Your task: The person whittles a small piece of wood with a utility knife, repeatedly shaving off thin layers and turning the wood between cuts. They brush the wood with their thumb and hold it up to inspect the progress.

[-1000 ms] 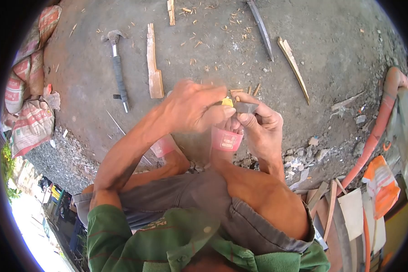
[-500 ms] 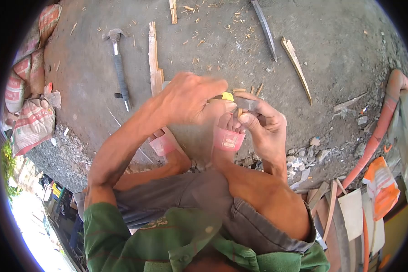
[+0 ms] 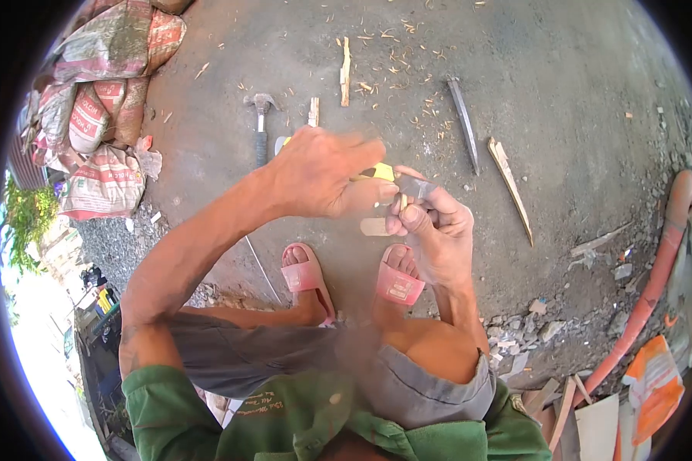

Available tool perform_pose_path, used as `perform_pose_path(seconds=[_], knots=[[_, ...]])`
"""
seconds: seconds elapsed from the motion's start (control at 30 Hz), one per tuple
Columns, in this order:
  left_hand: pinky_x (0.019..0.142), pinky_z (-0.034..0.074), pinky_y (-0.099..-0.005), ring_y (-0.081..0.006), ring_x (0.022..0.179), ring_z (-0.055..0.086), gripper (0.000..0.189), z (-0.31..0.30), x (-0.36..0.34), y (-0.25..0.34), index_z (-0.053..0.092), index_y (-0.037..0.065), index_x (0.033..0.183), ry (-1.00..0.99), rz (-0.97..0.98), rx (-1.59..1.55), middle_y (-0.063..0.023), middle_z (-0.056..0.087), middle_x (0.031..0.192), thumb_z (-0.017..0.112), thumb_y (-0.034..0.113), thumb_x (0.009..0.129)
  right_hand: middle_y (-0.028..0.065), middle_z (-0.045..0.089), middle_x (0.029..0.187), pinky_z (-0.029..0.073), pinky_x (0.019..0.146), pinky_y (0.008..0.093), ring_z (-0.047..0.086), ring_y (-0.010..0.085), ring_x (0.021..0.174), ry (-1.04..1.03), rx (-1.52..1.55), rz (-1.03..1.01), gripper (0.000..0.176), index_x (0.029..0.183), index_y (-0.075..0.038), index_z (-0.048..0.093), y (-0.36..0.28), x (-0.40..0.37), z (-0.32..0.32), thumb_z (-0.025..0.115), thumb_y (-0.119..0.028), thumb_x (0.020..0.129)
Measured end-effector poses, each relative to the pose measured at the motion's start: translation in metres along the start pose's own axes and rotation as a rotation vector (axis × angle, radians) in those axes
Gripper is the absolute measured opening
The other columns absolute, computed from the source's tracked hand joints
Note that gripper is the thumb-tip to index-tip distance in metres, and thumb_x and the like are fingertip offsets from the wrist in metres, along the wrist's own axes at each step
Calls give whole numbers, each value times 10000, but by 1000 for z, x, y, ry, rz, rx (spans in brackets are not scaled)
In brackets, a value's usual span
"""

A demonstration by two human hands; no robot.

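Note:
My left hand (image 3: 327, 173) is closed around a yellow-and-black-handled bladed tool (image 3: 381, 172). Its flat grey blade reaches across to my other hand, and another grey-and-yellow end shows behind my wrist. My right hand (image 3: 436, 227) pinches a small piece of wood (image 3: 404, 202) between thumb and fingers, right by the blade. A pale wood strip with a rounded end (image 3: 374, 227) shows just left of those fingertips. Both hands are close together above the ground, in front of my feet in pink sandals (image 3: 400, 285).
A hammer (image 3: 261, 123), partly hidden by my left arm, lies on the ground. Beyond are a wood strip (image 3: 345, 73), a metal bar (image 3: 464, 127), a split wood piece (image 3: 510, 188) and scattered shavings. Cement sacks (image 3: 104, 180) stack at left; an orange pipe (image 3: 661, 269) runs along the right.
The view has tilted forward and shifted, so my feet and the hammer appear elsewhere in it. Both hands keep their grips, and the pale rounded strip now shows beside my right fingers.

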State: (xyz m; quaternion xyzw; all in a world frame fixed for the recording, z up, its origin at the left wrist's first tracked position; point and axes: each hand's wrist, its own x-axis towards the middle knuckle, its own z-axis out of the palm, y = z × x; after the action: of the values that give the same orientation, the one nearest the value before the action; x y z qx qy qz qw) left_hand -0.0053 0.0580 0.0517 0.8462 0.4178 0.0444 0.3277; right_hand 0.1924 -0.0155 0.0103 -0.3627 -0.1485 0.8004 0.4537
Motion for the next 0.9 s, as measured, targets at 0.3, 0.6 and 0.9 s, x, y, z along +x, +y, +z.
perform_pose_path(seconds=[0.3,0.6,0.9], knots=[[484,394,-412,-340,570,511,337,-35,-9,12,498,32,788,32,-12,-68,-133,450,633,553,356,868,89,670,913,502,657,236,636,123,738,-128,-132,-83,400,1233,44,564,-23,26,26,665,-15,850],[481,401,-407,-332,570,510,311,7,20,-16,514,22,815,103,86,-134,-130,467,647,576,326,845,51,653,833,489,664,221,609,95,723,56,-196,-78,383,1233,42,566,-22,13,12,656,-63,876],[486,414,-403,-339,562,525,299,15,-11,-38,530,37,781,85,57,-247,-128,497,639,580,320,865,46,647,809,465,644,224,593,87,714,76,-279,3,377,1241,39,567,1,17,27,636,-77,890]])
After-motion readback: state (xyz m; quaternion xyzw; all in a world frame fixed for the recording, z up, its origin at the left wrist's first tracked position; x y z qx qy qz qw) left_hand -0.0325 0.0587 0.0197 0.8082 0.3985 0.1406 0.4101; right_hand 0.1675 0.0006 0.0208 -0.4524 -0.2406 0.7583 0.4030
